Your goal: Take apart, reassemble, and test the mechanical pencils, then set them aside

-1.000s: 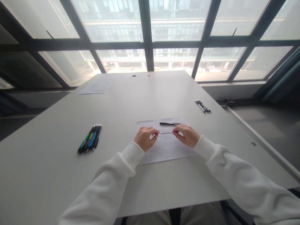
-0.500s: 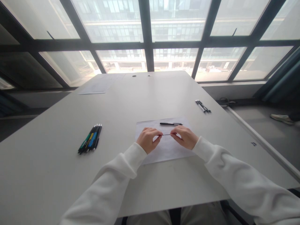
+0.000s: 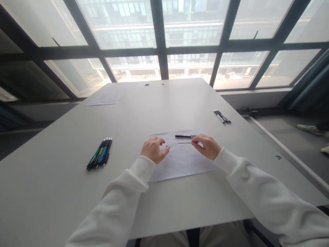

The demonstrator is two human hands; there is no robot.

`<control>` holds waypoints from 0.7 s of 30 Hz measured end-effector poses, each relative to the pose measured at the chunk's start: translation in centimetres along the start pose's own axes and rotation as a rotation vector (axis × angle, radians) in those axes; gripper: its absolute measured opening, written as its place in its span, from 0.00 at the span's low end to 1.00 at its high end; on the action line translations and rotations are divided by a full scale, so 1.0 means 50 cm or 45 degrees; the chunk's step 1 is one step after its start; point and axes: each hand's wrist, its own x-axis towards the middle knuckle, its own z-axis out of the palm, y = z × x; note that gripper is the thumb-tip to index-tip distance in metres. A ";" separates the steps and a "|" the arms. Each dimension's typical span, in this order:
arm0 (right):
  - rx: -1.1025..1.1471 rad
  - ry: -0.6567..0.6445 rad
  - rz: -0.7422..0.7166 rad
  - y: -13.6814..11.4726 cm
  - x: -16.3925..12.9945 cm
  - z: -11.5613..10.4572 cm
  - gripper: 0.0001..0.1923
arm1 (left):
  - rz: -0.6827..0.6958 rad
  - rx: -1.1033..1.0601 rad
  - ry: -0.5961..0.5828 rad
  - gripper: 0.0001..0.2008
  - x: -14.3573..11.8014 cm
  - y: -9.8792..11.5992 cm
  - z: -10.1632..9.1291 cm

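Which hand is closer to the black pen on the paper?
Right. The right hand sits just below the black pen's tip end; the left hand is farther off, lower left.

Premises are presenting as an office: a long white bench (image 3: 77,144) is standing against floor-to-ceiling windows (image 3: 159,37) facing a multistorey block, and pens (image 3: 100,156), paper (image 3: 180,161) and cable grommets (image 3: 147,84) are lying on it.

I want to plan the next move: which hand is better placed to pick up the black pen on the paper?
Probably the left hand. Its fingers look free, just off the thin refill, while the right hand pinches that refill's end. The black pen lies just beyond both, nearer the right, but that hand is occupied.
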 end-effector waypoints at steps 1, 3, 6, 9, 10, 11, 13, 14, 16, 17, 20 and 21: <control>-0.003 0.000 0.004 0.002 0.000 0.001 0.06 | -0.011 0.017 -0.036 0.12 0.000 -0.002 0.005; -0.005 -0.005 0.008 0.003 0.001 0.002 0.06 | -0.017 0.047 -0.094 0.11 0.000 -0.002 0.013; -0.002 -0.021 0.010 0.002 0.002 0.003 0.06 | 0.006 0.065 -0.145 0.09 0.001 0.002 0.017; 0.001 -0.033 0.009 0.001 0.002 0.003 0.06 | 0.039 0.037 -0.161 0.07 0.003 0.004 0.018; 0.002 -0.033 0.007 0.001 0.002 0.003 0.06 | 0.048 0.025 -0.158 0.06 0.003 0.004 0.018; 0.003 -0.033 0.003 0.001 0.002 0.003 0.06 | 0.053 0.014 -0.151 0.06 0.003 0.004 0.018; 0.002 -0.028 -0.002 0.001 0.002 0.002 0.06 | 0.059 -0.016 -0.128 0.05 0.003 0.004 0.019; 0.001 -0.026 -0.003 0.000 0.002 0.001 0.06 | 0.061 -0.036 -0.111 0.05 0.003 0.004 0.018; -0.002 -0.024 -0.003 0.000 0.002 0.000 0.06 | 0.083 -0.090 -0.070 0.06 0.003 0.007 0.017; -0.002 -0.024 -0.002 -0.001 0.003 0.000 0.06 | 0.109 -0.121 -0.049 0.07 0.003 0.010 0.016; 0.003 -0.026 -0.006 -0.005 0.004 0.002 0.06 | 0.217 -0.226 -0.007 0.08 0.002 0.021 0.011; 0.007 -0.028 -0.012 -0.006 0.004 0.004 0.06 | 0.252 -0.260 -0.005 0.08 0.002 0.025 0.010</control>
